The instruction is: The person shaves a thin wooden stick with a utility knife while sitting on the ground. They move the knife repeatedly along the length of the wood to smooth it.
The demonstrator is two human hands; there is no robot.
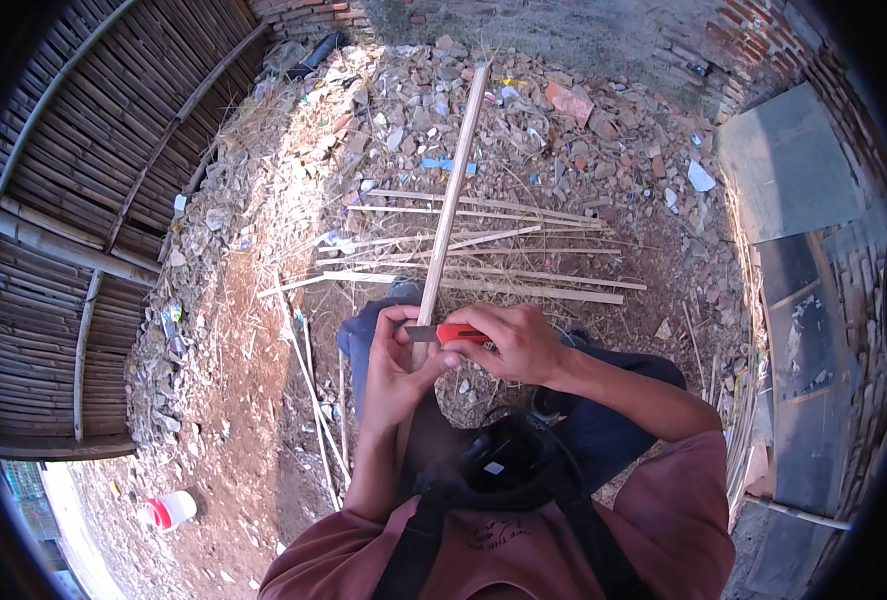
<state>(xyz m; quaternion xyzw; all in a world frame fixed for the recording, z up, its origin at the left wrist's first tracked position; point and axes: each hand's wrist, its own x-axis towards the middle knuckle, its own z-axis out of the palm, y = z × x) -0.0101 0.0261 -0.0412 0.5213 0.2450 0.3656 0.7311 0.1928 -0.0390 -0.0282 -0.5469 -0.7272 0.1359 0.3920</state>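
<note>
A long, pale strip of split bamboo or wood (452, 190) runs away from my lap toward the rubble at the far side. My left hand (393, 378) is closed round its near end, with the thumb reaching toward the right hand. In my right hand (518, 345) is a red utility knife (460, 332), blade out and pointing left. The blade lies across the strip, close to the left fingers. Whether it cuts into the strip I cannot tell. Part of the strip's near end is hidden by my left hand.
Several thin pale strips (533, 291) lie on the ground beyond my knees. Broken bricks and stones (403, 125) spread to the back wall (563, 35). A bamboo-slat wall (53, 130) stands at left, near a red-and-white container (170, 511). Grey panels (793, 165) lean at right.
</note>
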